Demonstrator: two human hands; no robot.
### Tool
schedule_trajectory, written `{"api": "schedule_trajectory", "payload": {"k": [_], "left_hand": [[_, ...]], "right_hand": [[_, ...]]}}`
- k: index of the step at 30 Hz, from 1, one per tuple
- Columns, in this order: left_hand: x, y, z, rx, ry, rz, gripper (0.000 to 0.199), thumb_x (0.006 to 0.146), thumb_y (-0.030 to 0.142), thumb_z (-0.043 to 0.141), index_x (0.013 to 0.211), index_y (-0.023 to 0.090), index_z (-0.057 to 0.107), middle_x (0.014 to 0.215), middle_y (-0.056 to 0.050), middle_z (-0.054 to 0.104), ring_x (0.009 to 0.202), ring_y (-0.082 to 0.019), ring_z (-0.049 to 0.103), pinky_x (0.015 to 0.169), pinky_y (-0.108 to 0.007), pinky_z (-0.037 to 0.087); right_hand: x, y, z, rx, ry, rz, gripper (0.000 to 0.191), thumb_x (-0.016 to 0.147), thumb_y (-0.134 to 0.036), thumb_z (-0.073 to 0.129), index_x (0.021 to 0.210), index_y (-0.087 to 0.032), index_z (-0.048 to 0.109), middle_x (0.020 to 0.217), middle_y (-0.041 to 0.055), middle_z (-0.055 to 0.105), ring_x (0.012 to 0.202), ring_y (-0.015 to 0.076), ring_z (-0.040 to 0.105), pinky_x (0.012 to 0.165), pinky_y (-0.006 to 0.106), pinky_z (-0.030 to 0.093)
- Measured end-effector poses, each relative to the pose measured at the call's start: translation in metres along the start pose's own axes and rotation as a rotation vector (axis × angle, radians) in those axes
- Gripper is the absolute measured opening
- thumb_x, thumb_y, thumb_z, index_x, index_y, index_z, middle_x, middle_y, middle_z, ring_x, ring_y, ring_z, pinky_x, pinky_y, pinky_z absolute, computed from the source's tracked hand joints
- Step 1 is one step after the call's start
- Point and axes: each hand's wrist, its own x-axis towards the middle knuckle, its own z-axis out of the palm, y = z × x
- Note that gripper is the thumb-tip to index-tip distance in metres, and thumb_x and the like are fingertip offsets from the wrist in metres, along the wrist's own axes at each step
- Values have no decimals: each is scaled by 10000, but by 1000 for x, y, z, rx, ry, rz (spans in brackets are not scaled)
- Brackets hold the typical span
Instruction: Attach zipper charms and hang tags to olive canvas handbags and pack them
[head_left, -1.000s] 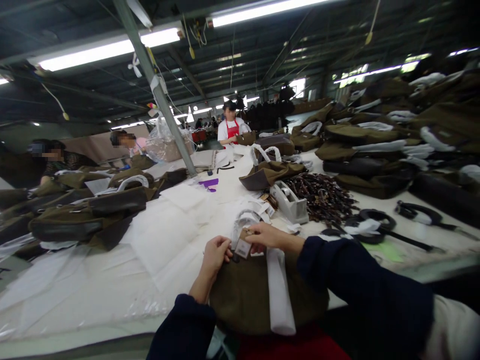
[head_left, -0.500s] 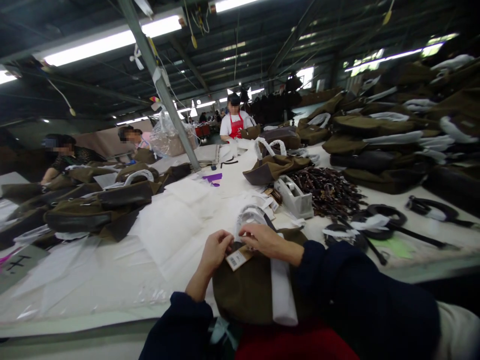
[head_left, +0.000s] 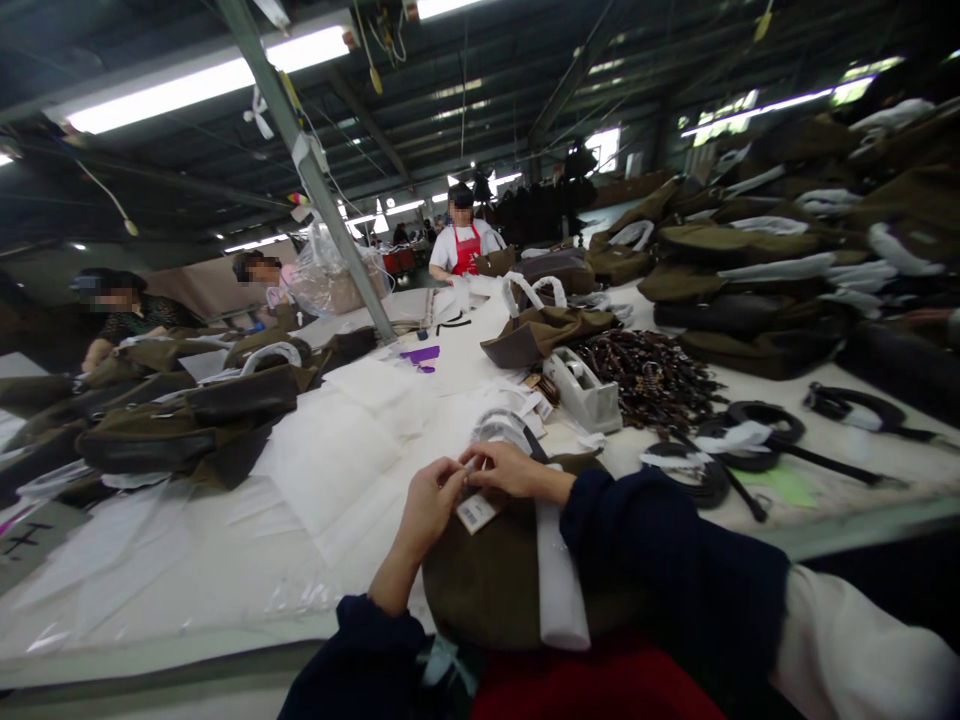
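An olive bag [head_left: 480, 585] with a dark trim stands at the table's front edge, close to my body. White wrapping covers its handle [head_left: 501, 425], and a white wrapped strip [head_left: 561, 580] hangs down its front. My left hand [head_left: 433, 500] is closed in a pinch at the bag's top, left of the handle. My right hand [head_left: 504, 468] pinches right beside it, fingertips nearly meeting the left ones. What the fingertips hold is too small to name. Just below them hangs a paper tag [head_left: 475, 510] with a barcode.
Beyond the bag are a tape dispenser [head_left: 583, 390], a heap of dark straps [head_left: 649, 380] and coiled belts [head_left: 686, 472]. White sheets [head_left: 330, 450] lie left of centre. Bags are piled on both sides [head_left: 150, 430]. People work across the table.
My right hand has moved left, its fingertips now close against those of my left hand above the tag. The camera view has shifted slightly.
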Motion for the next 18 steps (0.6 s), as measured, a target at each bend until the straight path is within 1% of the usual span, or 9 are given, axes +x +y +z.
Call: {"api": "schedule_trajectory", "payload": {"k": [3,5,8,10,15,18], "left_hand": [[-1,-2,1,-23,7,-9,240,818,398,604,775,168,657,583,18,592,541,-137,521,562,-252,407],[-2,-3,2,-41,13,-22,238,811,396,611,780,165,656,592,10,605,541,-139,533,558,-252,419],[-2,-5,4,-78,17,-44,242,803,399,615,793,161,655,590,5,612,530,-142,546,540,-252,436],[-2,-5,5,-102,18,-52,252,800,407,618,801,158,657,592,4,613,528,-141,548,533,-249,445],[-2,-1,6,-138,26,-62,250,776,401,648,792,152,667,603,-1,628,526,-130,545,535,-240,454],[-2,2,6,-157,25,-67,259,770,405,661,796,148,681,618,-7,641,540,-130,555,535,-233,454]], "right_hand": [[0,6,-1,102,-61,26,118,804,-237,659,855,-137,697,628,-24,589,548,96,501,514,200,366],[1,9,0,161,-81,50,160,808,-291,650,808,-133,676,585,-31,558,489,88,467,472,201,351],[0,12,1,245,-101,66,258,781,-372,679,895,-143,646,644,-27,579,485,89,485,450,201,375],[0,13,2,291,-121,66,312,762,-394,693,944,-149,629,668,-26,583,501,93,501,456,202,394],[-1,14,3,358,-189,82,297,739,-412,690,793,-128,624,581,-25,552,465,91,478,442,207,381],[-2,14,4,396,-217,84,316,722,-412,704,850,-130,643,598,-35,559,469,87,483,446,204,385]]}}
